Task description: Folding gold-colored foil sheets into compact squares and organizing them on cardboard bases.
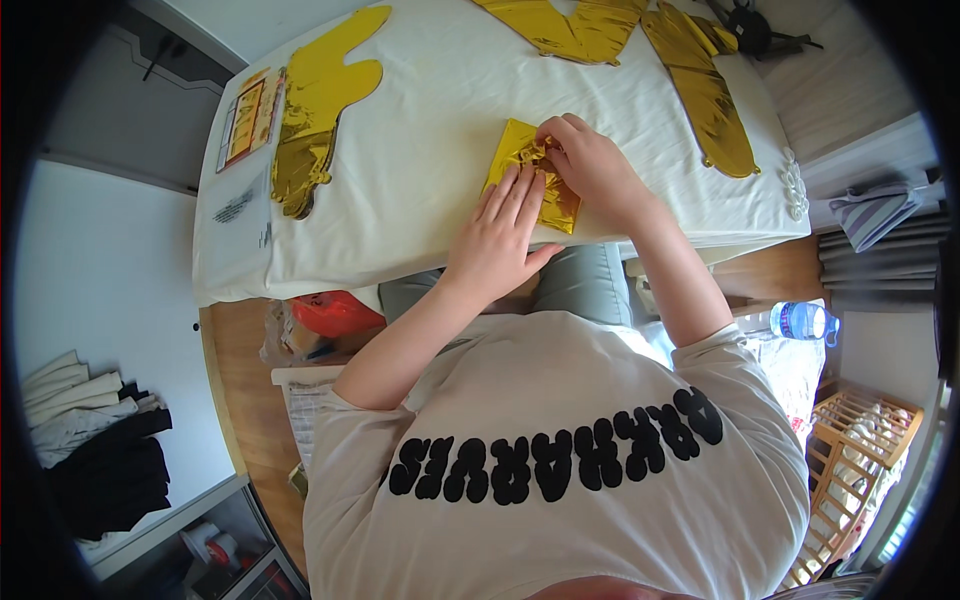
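A small folded gold foil balloon (560, 212) lies on the white-covered table, right in front of me. My left hand (500, 235) rests flat over its left part, fingers stretched out and pressing it down. At its upper right edge, my right hand (592, 168) has its fingers closed in a pinch on the foil; the exact spot gripped is partly hidden. Flat, uninflated gold foil balloons lie around: one at the left (325, 95), another at the far edge (580, 30), and a long one at the right (705, 95).
On the table's left side are a printed package (248, 118) and a clear plastic sleeve (238, 215). A black object (750, 28) sits at the far right corner, and a looped white strip (794, 185) on the right edge. Below stand a water bottle (800, 322) and a red bag (335, 313).
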`<state>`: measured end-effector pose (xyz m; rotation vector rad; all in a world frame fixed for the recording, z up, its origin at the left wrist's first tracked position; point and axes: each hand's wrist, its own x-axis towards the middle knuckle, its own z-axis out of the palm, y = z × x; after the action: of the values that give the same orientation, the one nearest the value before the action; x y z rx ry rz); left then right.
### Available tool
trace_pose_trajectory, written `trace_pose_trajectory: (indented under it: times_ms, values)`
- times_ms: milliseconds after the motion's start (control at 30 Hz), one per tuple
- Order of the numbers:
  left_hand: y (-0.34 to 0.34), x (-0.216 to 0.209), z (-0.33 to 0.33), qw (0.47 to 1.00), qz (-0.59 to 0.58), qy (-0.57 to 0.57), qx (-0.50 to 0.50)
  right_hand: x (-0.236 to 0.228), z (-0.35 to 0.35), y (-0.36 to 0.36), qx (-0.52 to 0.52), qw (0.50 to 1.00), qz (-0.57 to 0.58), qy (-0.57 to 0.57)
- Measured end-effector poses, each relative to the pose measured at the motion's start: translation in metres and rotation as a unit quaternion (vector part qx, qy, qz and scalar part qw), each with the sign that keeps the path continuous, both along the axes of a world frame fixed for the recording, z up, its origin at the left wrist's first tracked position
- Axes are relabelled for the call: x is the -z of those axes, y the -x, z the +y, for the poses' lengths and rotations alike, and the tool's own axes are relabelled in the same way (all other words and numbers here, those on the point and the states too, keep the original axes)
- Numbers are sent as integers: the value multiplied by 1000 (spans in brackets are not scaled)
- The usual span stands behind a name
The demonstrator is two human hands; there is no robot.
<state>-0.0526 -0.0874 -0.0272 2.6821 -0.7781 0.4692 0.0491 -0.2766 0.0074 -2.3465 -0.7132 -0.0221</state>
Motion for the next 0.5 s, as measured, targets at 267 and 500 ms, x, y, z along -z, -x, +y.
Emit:
trace_pose_trajectory:
  times_ms: [267, 500]
  values:
    - [2, 2, -2, 999, 14, -9, -27, 2, 7, 17, 60, 996, -43, -43]
    - [1, 3, -4, 1000, 17, 10, -24, 19, -2, 16, -61, 978, -200, 21]
